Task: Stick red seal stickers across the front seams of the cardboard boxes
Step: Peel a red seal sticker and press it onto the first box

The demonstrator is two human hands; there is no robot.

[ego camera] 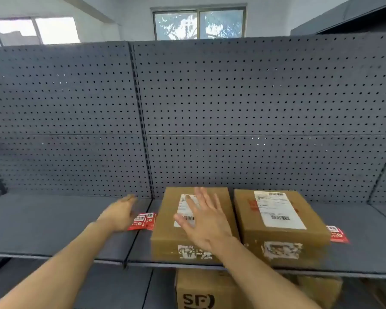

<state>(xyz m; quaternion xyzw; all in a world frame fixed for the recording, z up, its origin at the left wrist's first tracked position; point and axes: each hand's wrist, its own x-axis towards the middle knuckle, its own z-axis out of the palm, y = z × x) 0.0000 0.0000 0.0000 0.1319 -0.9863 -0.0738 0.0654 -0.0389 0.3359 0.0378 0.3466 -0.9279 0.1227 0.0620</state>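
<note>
Shelf (54, 221): two cardboard boxes (194, 221), red stickers (143, 221).

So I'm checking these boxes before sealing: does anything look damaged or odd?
Yes: both cardboard boxes, left box and right box, carry ragged white remnants of torn labels on their front faces. No red seal crosses either front.
</note>
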